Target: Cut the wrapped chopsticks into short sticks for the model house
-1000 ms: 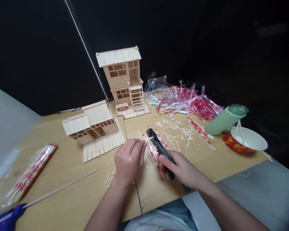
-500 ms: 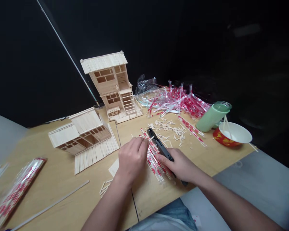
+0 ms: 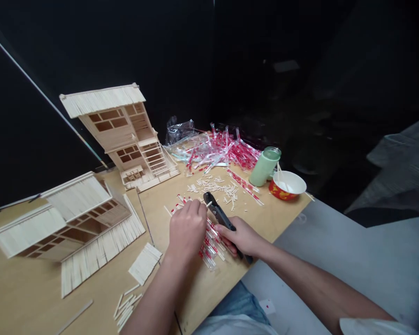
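Our left hand (image 3: 188,225) curled round thin pale wooden stick (image 3: 208,204), right hand (image 3: 242,236) clenched on black pliers (image 3: 220,215); short pale bits (image 3: 226,190) look done, red-white wrapped sticks (image 3: 209,251) near desk's (image 3: 199,298) front edge seemingly uncut.

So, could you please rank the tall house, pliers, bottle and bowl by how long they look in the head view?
1. Tall house
2. Pliers, partly covered by the right hand
3. Bottle and bowl: too alike to rank

The right hand (image 3: 243,238) grips a black tool (image 3: 219,213).
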### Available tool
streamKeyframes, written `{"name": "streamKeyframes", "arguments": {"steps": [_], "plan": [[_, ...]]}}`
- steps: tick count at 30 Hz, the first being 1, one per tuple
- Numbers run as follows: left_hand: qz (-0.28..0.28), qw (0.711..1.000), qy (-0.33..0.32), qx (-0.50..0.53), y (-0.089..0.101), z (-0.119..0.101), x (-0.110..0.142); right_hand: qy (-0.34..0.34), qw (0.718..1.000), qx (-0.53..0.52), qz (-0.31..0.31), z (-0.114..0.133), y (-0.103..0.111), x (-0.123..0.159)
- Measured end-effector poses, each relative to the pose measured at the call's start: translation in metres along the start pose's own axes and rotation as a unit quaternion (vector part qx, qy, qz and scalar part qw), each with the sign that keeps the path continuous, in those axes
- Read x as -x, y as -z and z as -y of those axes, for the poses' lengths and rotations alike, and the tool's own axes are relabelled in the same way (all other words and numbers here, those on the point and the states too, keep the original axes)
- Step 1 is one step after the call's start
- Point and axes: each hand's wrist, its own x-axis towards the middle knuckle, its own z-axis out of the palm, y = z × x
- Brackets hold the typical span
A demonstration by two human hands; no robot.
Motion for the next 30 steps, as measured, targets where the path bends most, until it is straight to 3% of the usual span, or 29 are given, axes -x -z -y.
{"name": "streamKeyframes", "arguments": {"steps": [4, 9, 16, 21, 26, 30], "plan": [[0.000, 1.000, 0.012, -0.001, 0.003, 0.000, 0.004, 0.004, 1.000, 0.015, 0.005, 0.004, 0.000, 0.002], [-0.006, 1.000, 0.024, -0.006, 0.005, 0.001, 0.004, 0.070, 0.990, 0.120, -0.039, 0.014, 0.003, 0.003], [0.008, 0.999, 0.039, 0.020, -0.003, -0.002, 0.004, 0.017, 0.997, 0.072, -0.001, 0.005, -0.002, 0.003], [0.004, 0.998, 0.054, 0.037, -0.007, -0.002, 0.009, 0.020, 0.994, 0.084, -0.063, -0.001, -0.004, 0.000], [-0.067, 0.992, 0.082, 0.063, -0.003, 0.008, 0.016, 0.038, 0.986, 0.144, -0.073, 0.005, 0.014, -0.002], [-0.151, 0.973, 0.094, 0.144, 0.009, 0.013, 0.035, 0.111, 0.942, 0.259, -0.184, -0.009, 0.034, 0.011]]}}
